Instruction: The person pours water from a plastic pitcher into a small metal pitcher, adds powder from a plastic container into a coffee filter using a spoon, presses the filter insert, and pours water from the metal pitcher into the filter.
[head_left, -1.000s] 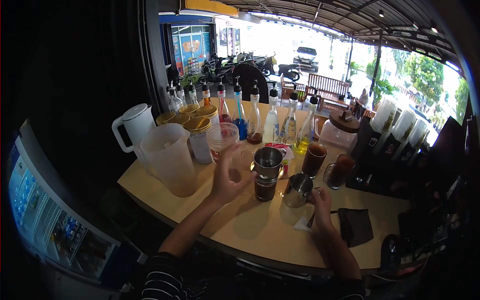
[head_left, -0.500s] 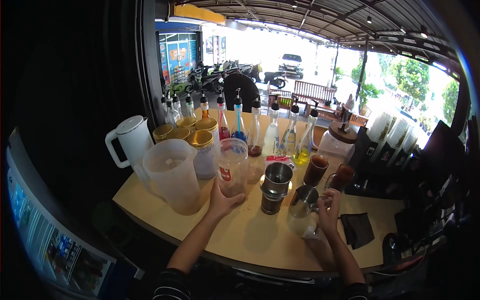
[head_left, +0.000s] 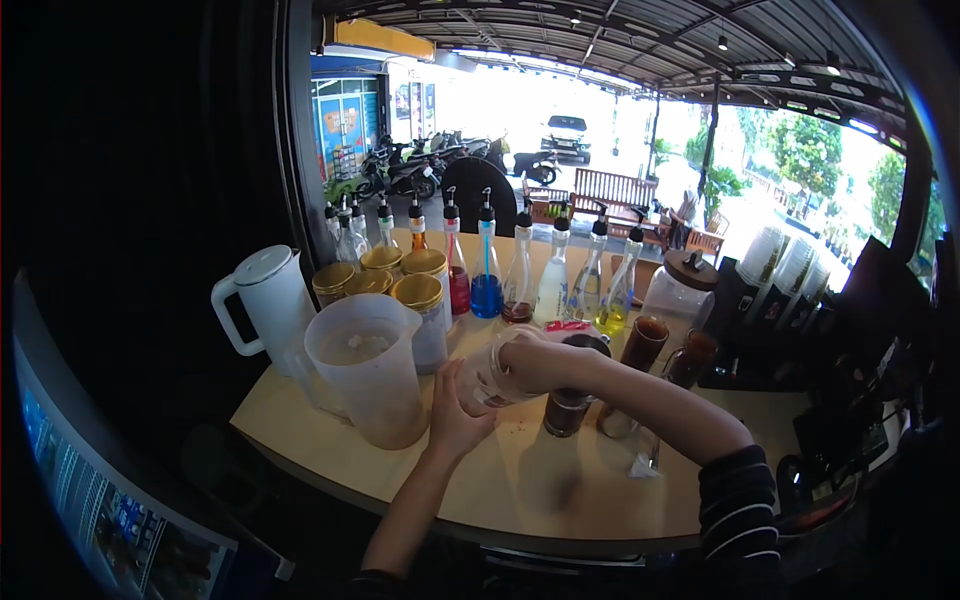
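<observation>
My left hand (head_left: 462, 420) is wrapped round the lower side of a clear plastic jar (head_left: 482, 388), which leans with its mouth toward the right. My right hand (head_left: 535, 362) reaches across into the jar's mouth; its fingers are hidden inside, so what they hold does not show. Just beyond the right wrist, a metal coffee dripper (head_left: 590, 343) sits above a glass (head_left: 567, 414), both partly covered by the forearm. Also mostly hidden by that arm is a metal pitcher (head_left: 617, 422). A frosted plastic pitcher (head_left: 365, 385) stands left of the jar.
Syrup bottles with pumps (head_left: 486, 285) line the counter's far side, behind gold-lidded canisters (head_left: 418, 293). A white jug (head_left: 268, 300) is at the left. Brown-filled glass mugs (head_left: 645, 343), a wooden-lidded jar (head_left: 680, 285) and a cup holder (head_left: 770, 290) stand right.
My right hand has let go of the metal pitcher and crossed left into the plastic jar. My left hand has tilted the jar toward the right.
</observation>
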